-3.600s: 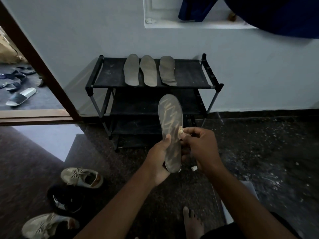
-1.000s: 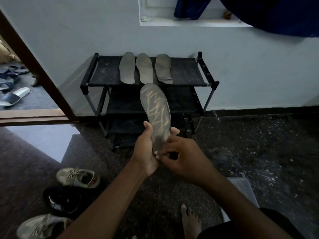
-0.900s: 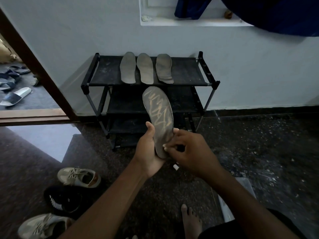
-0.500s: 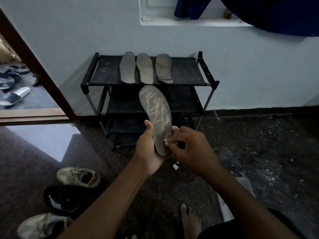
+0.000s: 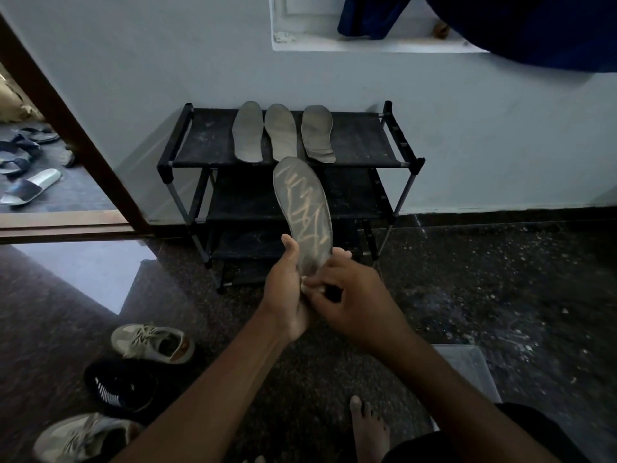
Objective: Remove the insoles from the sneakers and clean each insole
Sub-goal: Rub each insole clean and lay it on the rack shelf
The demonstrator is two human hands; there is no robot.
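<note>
I had the left hand (image 5: 287, 292) grip the insole (image 5: 305, 208) by its heel, upright before the shoe rack (image 5: 360, 142), so the right hand (image 5: 354, 299) — pinching a small pale wad (image 5: 309, 288) — could rub its streaked face.

The right hand (image 5: 354, 297) has slid down from the insole's (image 5: 305, 212) right edge to its heel, now pinching a white scrap (image 5: 306, 285) just beside the palm of the left hand (image 5: 286, 290); the toe leans further left.
</note>
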